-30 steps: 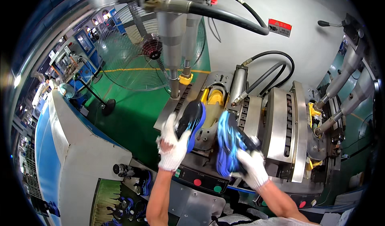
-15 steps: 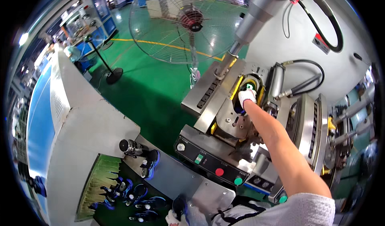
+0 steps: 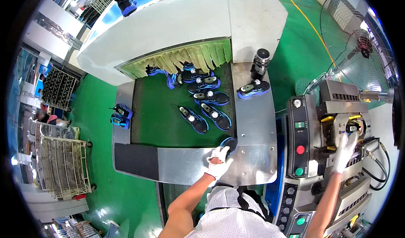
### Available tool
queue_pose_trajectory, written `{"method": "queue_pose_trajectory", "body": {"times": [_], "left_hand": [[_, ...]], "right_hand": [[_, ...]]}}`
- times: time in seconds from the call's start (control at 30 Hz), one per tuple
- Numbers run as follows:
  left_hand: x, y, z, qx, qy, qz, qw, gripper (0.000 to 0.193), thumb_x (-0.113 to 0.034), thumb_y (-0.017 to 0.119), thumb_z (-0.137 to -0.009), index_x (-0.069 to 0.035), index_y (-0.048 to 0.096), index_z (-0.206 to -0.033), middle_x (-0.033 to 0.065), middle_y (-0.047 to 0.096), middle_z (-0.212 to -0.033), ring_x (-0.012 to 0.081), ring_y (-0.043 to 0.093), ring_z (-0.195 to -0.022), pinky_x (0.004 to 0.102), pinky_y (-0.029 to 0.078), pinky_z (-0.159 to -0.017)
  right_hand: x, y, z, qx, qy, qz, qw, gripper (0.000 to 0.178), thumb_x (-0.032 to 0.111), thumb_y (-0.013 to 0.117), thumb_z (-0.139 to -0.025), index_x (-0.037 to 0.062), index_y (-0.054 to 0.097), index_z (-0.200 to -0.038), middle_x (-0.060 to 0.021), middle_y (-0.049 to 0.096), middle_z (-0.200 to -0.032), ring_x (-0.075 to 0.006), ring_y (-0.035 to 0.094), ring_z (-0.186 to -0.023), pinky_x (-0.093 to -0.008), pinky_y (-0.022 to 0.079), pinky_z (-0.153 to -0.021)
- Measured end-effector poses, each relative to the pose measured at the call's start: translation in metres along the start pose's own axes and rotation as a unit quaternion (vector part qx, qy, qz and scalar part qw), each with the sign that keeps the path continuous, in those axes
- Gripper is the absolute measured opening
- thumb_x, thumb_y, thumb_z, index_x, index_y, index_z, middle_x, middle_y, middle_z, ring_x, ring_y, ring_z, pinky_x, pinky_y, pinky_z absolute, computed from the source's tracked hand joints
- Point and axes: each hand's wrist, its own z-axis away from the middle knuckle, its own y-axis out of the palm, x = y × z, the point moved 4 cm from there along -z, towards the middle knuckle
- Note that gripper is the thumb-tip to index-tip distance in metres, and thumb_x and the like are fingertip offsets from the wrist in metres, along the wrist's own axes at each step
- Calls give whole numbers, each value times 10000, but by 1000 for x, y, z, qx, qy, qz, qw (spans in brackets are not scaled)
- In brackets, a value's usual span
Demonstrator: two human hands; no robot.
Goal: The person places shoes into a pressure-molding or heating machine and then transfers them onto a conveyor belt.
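My left hand (image 3: 218, 162), in a white glove, grips a dark sneaker with a blue sole edge (image 3: 229, 144) at the near metal edge of the conveyor. On the right, my gloved right hand (image 3: 346, 147) reaches into a metal press (image 3: 337, 95). Its fingers are stretched out and apart at the near end of a dark sneaker (image 3: 352, 127) seated in the press; whether they touch it is hard to tell. Several black-and-blue sneakers (image 3: 211, 97) with white stuffing lie on the green conveyor belt (image 3: 158, 111).
A green strip curtain (image 3: 185, 57) hangs at the white machine's opening. On the right ledge stand a dark flask (image 3: 260, 64) and a single sneaker (image 3: 254, 89); more shoes (image 3: 121, 116) sit on the left ledge. A button panel (image 3: 298, 136) separates conveyor and press. A fan (image 3: 358, 43) stands behind.
My view has swung left from the press toward the conveyor. My left hand and its sneaker have come fully into view. My right hand stays at the press, its fingers now stretched out.
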Motion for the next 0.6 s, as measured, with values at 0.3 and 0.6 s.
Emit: {"method": "queue_pose_trajectory", "body": {"times": [0.3,0.6], "left_hand": [[27,-171,-142,36,261,-186,947,759,-356,862,-719,-109,568,-1373,165,544,-1368,399,467,-1324,564,398,-1091],[137,-159,-191,73,355,-254,897,326,-341,714,-818,-120,643,-1047,117,648,-1032,322,656,-988,542,495,-816]], "right_hand": [[-129,30,196,229,44,444,865,1175,341,775,-702,26,140,-1639,-236,137,-1698,-368,129,-1581,-558,119,-1254],[5,59,305,265,188,163,932,914,-58,686,-827,0,217,-1609,-223,309,-1634,-301,298,-1526,-404,227,-1250]]}}
